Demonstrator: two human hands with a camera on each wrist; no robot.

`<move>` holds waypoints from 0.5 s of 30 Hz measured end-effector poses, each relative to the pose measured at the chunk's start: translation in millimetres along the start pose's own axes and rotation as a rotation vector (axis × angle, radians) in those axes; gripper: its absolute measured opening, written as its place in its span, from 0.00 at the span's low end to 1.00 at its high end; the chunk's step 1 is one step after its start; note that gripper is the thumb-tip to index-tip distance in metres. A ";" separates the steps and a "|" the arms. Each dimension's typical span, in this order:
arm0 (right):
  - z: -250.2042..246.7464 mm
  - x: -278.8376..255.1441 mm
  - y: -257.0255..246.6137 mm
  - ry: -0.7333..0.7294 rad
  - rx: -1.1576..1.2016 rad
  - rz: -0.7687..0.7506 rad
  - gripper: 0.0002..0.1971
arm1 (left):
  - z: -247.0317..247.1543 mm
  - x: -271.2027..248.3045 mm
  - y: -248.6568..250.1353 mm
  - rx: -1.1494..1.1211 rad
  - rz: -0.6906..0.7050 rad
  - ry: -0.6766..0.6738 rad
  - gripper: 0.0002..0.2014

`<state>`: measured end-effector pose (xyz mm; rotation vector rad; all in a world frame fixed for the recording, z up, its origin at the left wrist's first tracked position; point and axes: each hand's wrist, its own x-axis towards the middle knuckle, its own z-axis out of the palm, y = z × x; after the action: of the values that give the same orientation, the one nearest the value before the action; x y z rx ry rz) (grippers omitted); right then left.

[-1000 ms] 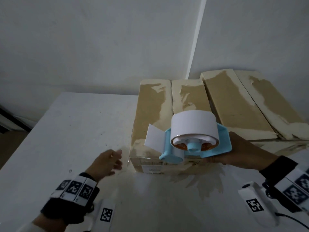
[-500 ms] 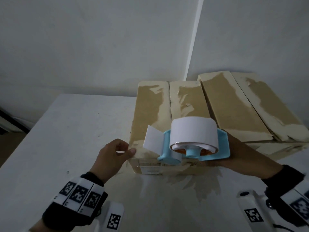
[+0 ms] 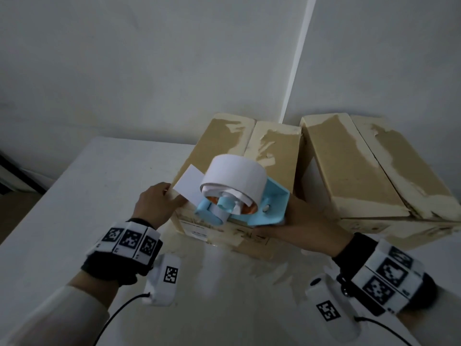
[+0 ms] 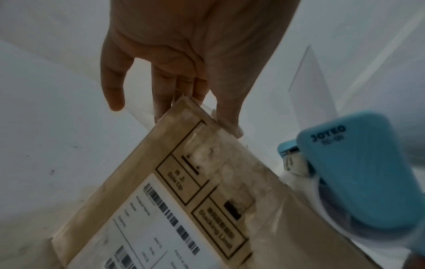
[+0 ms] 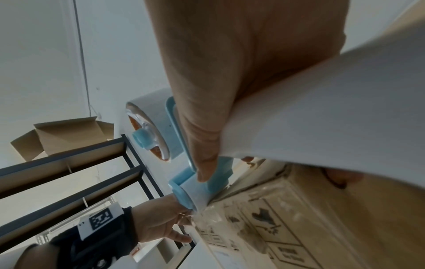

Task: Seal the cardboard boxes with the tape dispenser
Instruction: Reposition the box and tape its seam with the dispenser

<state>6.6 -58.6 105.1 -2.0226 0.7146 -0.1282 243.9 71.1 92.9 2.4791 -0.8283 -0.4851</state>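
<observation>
Two tan cardboard boxes lie side by side on the white table (image 3: 94, 186), the near box (image 3: 274, 158) left of the second box (image 3: 349, 166). My right hand (image 3: 306, 228) grips a light-blue tape dispenser (image 3: 249, 211) with a white tape roll (image 3: 234, 178), tilted over the near box's front edge. A loose white tape tab (image 3: 189, 187) sticks out to the left. My left hand (image 3: 156, 204) rests at the near box's front left corner, just beside the tab. In the left wrist view its fingers (image 4: 161, 87) lie fairly straight over that corner, and the dispenser (image 4: 356, 172) is close by.
The walls meet in a corner right behind the boxes. A barcode label (image 4: 165, 227) is on the near box's front face. The right wrist view shows dark metal shelving (image 5: 69, 163) with an open carton (image 5: 62, 134) on top, to my left.
My left hand rose from the table to the near box's front left corner, beside the tape tab. The dispenser tilted and shifted slightly left and farther over the box.
</observation>
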 end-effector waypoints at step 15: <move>-5.2 -7.9 -11.3 -0.102 -0.216 0.060 0.24 | 5.2 -2.6 -8.2 -0.116 0.041 0.070 0.12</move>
<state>3.1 -54.0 118.7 -2.1921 0.7502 0.0906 243.3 76.7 84.7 2.3549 -0.7989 -0.4172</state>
